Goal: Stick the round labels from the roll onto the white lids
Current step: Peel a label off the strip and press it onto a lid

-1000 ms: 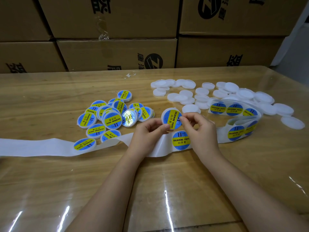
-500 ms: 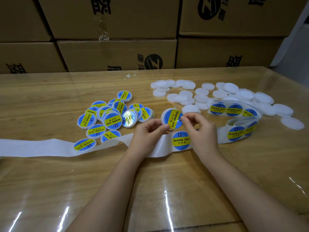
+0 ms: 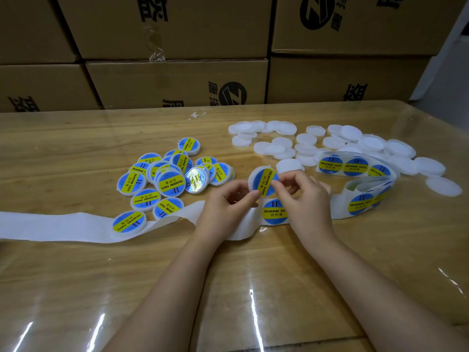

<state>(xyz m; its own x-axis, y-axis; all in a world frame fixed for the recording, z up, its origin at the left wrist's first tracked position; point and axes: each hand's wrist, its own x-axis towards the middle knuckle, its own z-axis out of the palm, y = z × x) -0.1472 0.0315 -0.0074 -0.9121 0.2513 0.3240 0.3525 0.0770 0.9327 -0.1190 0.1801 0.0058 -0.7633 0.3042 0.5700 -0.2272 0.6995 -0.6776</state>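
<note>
**Labelled lid pinched between both hands above the backing strip**

The held lid (image 3: pixel 261 180) sits at the centre of the view, tilted up towards the camera, just above the desk (image 3: pixel 253 280). The left hand (image 3: pixel 225 201) has its grip closed on the lid's rim at about seven o'clock, thumb and fingertip curled in. The right hand (image 3: pixel 307 199) pinches the rim at about three o'clock, with a fingertip lying over the edge of the label (image 3: pixel 265 185).

The lid looks like thin moulded plastic, so it is probably very light, fairly stiff and smooth. It is best held by the rim, so the face is free for rubbing the sticker down. The label is probably thin, floppy and tacky, so it is best lifted by one edge and smoothed outwards to avoid creases.

The label reads "SOLDERING PASTE" on a yellow band across a blue disc, with a "II" mark and the characters 助焊膏.

- **Next label** (image 3: pixel 274 212): at six o'clock from the lid, on the white backing strip (image 3: pixel 63 226), which trails off to nine o'clock.
- **Roll** (image 3: pixel 355 166): lies loosely coiled at three o'clock.
- **Labelled lids** (image 3: pixel 167 179): heaped at ten o'clock.
- **White lids** (image 3: pixel 304 144): scattered from twelve to two o'clock.

Behind the desk, the cardboard boxes (image 3: pixel 177 82) carry large black characters and a round logo, too cropped to read.
</note>
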